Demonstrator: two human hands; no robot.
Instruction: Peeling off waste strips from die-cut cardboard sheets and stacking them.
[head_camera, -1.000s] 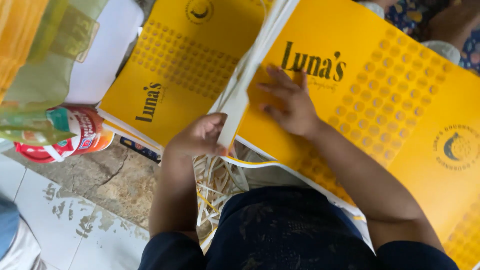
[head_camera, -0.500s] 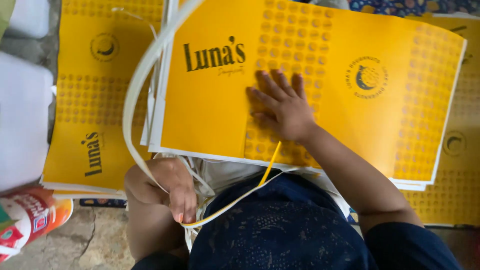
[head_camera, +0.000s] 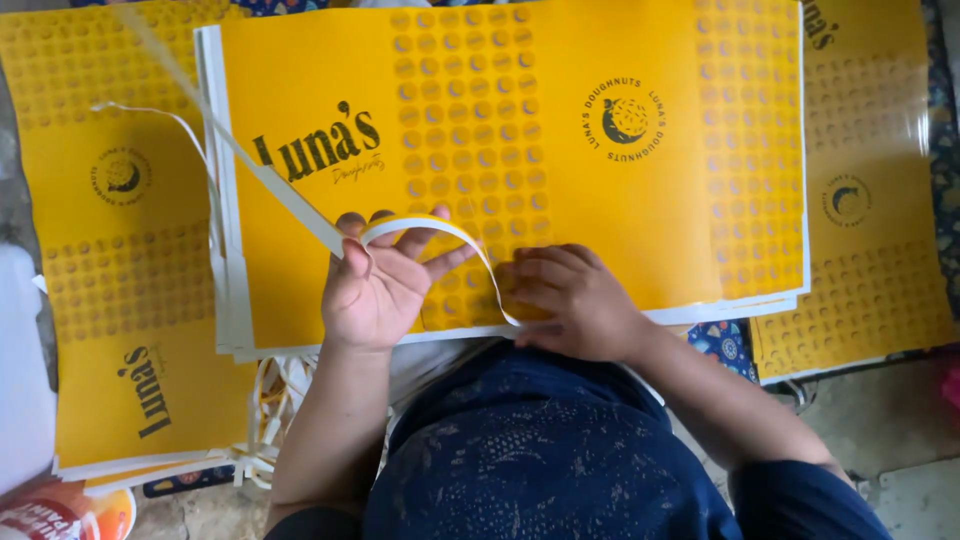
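Yellow printed sheets (head_camera: 620, 150), stacked and glossy, cover the workspace. Left hand (head_camera: 375, 285) lies palm-up, fingers spread, thumb pinching a thin white paper strip (head_camera: 440, 228) that arcs over its fingertips toward the right hand (head_camera: 570, 300), which presses flat, fingers loosely curled, on the stack's near edge.

The near edge of the top yellow sheet (head_camera: 520, 150) is covered by the left hand (head_camera: 375, 285) and right hand (head_camera: 570, 300). The sheets stacked beneath it are seen only as white edges. The yellow sheet (head_camera: 880, 200) right of it is cut by the frame. Left of it, the white strip (head_camera: 290, 195) blurs toward the upper corner. The red-and-white container (head_camera: 60, 512), below left, is cropped.
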